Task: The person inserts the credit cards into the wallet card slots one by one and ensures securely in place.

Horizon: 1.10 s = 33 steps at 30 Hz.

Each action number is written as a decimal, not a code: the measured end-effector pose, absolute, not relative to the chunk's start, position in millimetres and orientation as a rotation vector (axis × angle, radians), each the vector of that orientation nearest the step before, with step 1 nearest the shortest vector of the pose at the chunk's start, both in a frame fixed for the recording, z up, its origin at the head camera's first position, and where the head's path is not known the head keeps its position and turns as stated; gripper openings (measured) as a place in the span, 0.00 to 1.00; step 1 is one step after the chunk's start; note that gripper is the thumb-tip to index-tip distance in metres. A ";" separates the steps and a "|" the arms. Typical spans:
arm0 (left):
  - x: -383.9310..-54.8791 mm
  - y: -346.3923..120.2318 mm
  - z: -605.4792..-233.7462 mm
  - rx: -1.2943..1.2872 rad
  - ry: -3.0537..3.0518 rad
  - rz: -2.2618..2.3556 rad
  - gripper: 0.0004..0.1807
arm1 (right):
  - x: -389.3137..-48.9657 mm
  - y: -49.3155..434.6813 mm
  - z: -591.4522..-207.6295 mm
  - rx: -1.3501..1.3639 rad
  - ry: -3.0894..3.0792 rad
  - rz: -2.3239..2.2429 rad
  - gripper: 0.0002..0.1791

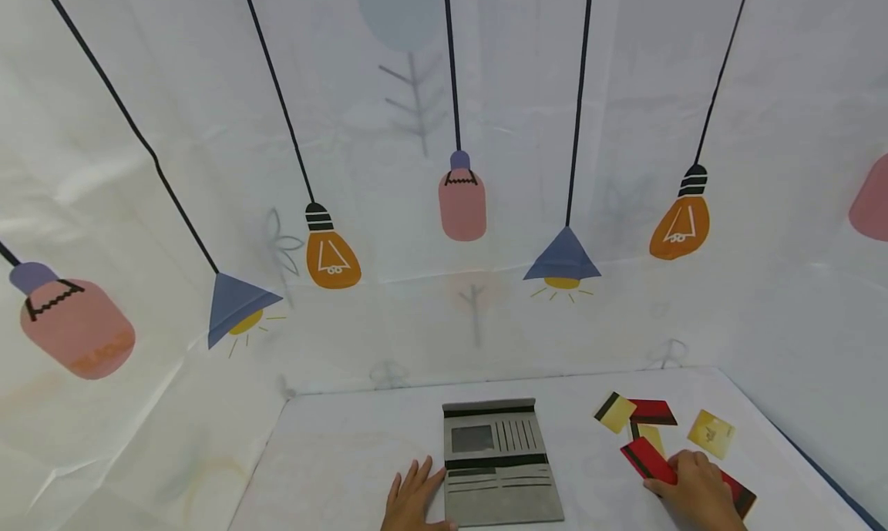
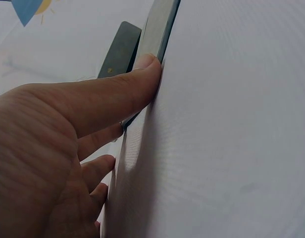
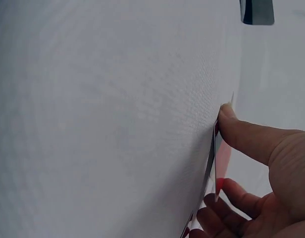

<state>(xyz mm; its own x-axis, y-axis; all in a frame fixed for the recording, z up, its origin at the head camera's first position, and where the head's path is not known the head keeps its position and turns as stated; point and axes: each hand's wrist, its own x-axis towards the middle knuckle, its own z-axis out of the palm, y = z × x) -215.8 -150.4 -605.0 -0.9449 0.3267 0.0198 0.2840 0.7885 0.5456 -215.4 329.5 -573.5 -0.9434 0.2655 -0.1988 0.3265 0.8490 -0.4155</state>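
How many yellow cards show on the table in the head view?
3: the upper-left yellow card, the partly covered yellow card below and right of it, and the rightmost yellow card beyond the right hand. Others may be hidden under that hand.

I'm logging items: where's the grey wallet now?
In the head view, the grey wallet lies at bottom centre, right of the left hand, left of the scattered red and gold cards.

No text legible; the mark on the rightmost gold card (image 1: 711,435) is blurred
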 end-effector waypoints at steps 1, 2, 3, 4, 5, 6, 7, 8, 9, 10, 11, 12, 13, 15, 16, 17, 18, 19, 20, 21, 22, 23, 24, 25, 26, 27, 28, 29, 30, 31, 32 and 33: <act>-215.8 -150.4 -605.1 0.495 2.897 0.868 0.48 | -215.4 329.4 -573.3 0.468 2.889 -0.692 0.51; -215.9 -150.4 -605.2 0.493 2.894 0.870 0.48 | -215.2 329.2 -572.6 0.471 2.883 -0.702 0.51; -216.0 -150.4 -605.2 0.489 2.889 0.874 0.48 | -215.2 329.0 -572.1 0.479 2.874 -0.712 0.51; -216.2 -150.5 -605.1 0.485 2.885 0.878 0.48 | -215.5 328.9 -571.9 0.480 2.869 -0.720 0.51; -216.3 -150.5 -604.9 0.483 2.883 0.881 0.49 | -215.4 328.0 -570.2 0.482 2.865 -0.724 0.51; -216.3 -150.5 -604.6 0.481 2.879 0.884 0.49 | -215.2 327.1 -568.5 0.486 2.857 -0.726 0.50; -216.3 -150.5 -604.3 0.478 2.876 0.890 0.49 | -215.3 326.3 -567.3 0.490 2.852 -0.725 0.50; -216.3 -150.4 -603.9 0.477 2.874 0.892 0.49 | -215.3 325.7 -566.3 0.497 2.843 -0.727 0.50; -216.2 -150.3 -603.8 0.475 2.873 0.893 0.49 | -215.1 325.4 -565.7 0.500 2.834 -0.733 0.50; -216.1 -150.2 -603.4 0.477 2.875 0.893 0.48 | -214.9 325.3 -565.3 0.493 2.833 -0.733 0.49; -215.9 -150.2 -603.2 0.477 2.873 0.898 0.48 | -214.7 325.2 -564.7 0.489 2.832 -0.733 0.49; -215.6 -150.2 -602.9 0.475 2.870 0.905 0.49 | -215.0 326.2 -565.8 0.481 2.832 -0.734 0.49; -215.6 -150.3 -603.0 0.475 2.870 0.908 0.49 | -215.5 327.1 -567.1 0.469 2.835 -0.741 0.48; -215.3 -150.4 -602.7 0.473 2.866 0.916 0.49 | -216.5 328.5 -568.7 0.442 2.834 -0.775 0.45; -215.3 -150.4 -602.7 0.472 2.863 0.918 0.49 | -217.4 328.9 -569.2 0.427 2.834 -0.795 0.43; -215.5 -150.6 -603.0 0.467 2.857 0.926 0.49 | -218.1 329.0 -569.4 0.406 2.835 -0.817 0.40; -215.7 -150.6 -603.1 0.465 2.852 0.930 0.49 | -218.8 329.1 -569.3 0.381 2.839 -0.835 0.38; -216.3 -150.7 -603.2 0.462 2.847 0.934 0.49 | -219.5 329.1 -568.7 0.358 2.840 -0.862 0.35; -216.7 -150.7 -602.9 0.458 2.842 0.939 0.49 | -220.2 329.0 -568.1 0.341 2.840 -0.878 0.32; -217.3 -150.8 -603.1 0.453 2.837 0.944 0.49 | -220.7 329.0 -567.2 0.318 2.847 -0.886 0.30; -217.8 -150.9 -603.5 0.454 2.836 0.943 0.49 | -221.1 329.2 -566.7 0.295 2.857 -0.887 0.27; -218.1 -150.9 -603.7 0.455 2.838 0.938 0.49 | -221.1 329.3 -565.9 0.280 2.866 -0.882 0.25; -218.3 -150.9 -604.1 0.458 2.845 0.921 0.49 | -220.9 329.6 -565.2 0.278 2.868 -0.877 0.23; -218.5 -150.9 -604.8 0.461 2.853 0.903 0.49 | -220.7 329.7 -564.7 0.277 2.867 -0.879 0.22; -218.4 -151.0 -605.5 0.463 2.861 0.882 0.48 | -220.2 330.0 -564.3 0.275 2.868 -0.872 0.20; -218.5 -151.0 -606.5 0.466 2.869 0.864 0.48 | -219.4 330.2 -563.9 0.265 2.877 -0.871 0.19; -218.7 -151.1 -607.4 0.473 2.880 0.845 0.48 | -218.3 330.5 -563.6 0.257 2.888 -0.873 0.18; -218.9 -151.1 -608.3 0.475 2.888 0.829 0.48 | -217.0 330.8 -563.6 0.242 2.904 -0.881 0.17; -219.0 -151.2 -609.2 0.475 2.891 0.822 0.47 | -215.7 330.9 -563.6 0.225 2.924 -0.893 0.16; -219.2 -151.3 -609.7 0.475 2.893 0.822 0.47 | -214.5 330.9 -563.4 0.199 2.949 -0.903 0.15; -219.4 -151.5 -610.2 0.476 2.896 0.822 0.48 | -213.3 330.8 -563.1 0.177 2.973 -0.914 0.14; -219.7 -151.7 -610.8 0.476 2.897 0.821 0.48 | -212.2 330.5 -562.8 0.156 2.996 -0.925 0.13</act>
